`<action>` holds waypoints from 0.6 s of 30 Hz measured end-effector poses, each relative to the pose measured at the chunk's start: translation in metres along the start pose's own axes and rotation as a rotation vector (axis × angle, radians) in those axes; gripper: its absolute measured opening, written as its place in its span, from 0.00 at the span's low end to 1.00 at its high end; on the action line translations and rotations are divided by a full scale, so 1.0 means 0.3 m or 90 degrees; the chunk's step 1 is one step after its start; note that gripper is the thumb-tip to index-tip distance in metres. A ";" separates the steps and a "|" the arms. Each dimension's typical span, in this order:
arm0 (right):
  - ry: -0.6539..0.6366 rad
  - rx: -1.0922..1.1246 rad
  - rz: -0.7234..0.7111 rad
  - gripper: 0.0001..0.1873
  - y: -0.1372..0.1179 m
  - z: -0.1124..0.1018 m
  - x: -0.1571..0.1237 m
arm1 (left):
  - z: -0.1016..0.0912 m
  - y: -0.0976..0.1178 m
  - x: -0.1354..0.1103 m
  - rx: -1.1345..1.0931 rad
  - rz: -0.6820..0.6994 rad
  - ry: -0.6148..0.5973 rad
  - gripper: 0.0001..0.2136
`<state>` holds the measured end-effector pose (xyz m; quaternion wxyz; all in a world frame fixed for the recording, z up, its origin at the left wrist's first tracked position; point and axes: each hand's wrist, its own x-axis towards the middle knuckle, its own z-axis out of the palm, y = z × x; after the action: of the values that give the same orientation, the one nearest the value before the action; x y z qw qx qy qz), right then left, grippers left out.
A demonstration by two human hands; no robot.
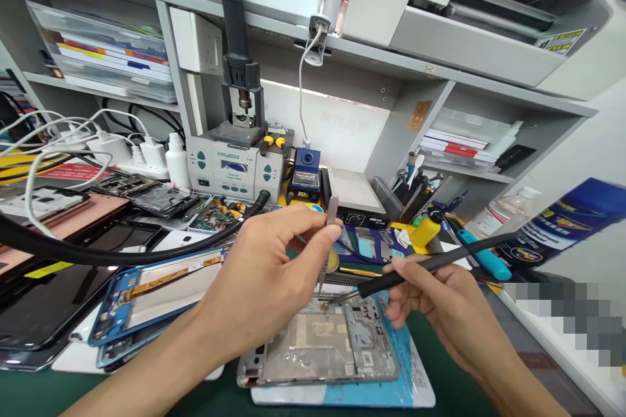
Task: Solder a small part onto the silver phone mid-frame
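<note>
My left hand (274, 273) pinches metal tweezers (332, 210), held upright with the tips down. In my right hand (440, 300) is a soldering iron (386, 280) with a black handle and a thin metal tip slanting down to the left. Both tools meet at the upper edge of a bare grey phone frame (313, 355), by a small gold-coloured spot. Whether the tips touch it I cannot tell. The frame lies flat on a blue and white packet or pad (413, 368) on a dark green mat (225, 401).
Phone screens and blue phone frames (156, 296) are stacked at left, with a thick black hose (147, 259) crossing over them. Behind stand a hot-air station (237, 169) and a small blue soldering station (307, 176). A blue spray can (572, 228) and a clear bottle (508, 212) are at right.
</note>
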<state>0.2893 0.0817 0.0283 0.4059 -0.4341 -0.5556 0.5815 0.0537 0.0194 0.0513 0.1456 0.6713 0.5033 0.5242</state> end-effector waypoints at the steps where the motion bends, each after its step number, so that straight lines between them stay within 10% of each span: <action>1: 0.001 -0.001 -0.001 0.20 0.000 0.002 -0.001 | 0.000 0.000 -0.001 0.002 0.000 -0.001 0.09; 18: 0.016 -0.016 0.026 0.22 -0.013 0.024 -0.014 | 0.001 -0.002 0.001 0.009 -0.004 0.001 0.10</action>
<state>0.2836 0.0759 0.0323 0.3956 -0.4576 -0.5485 0.5773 0.0536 0.0200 0.0508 0.1421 0.6706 0.5090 0.5206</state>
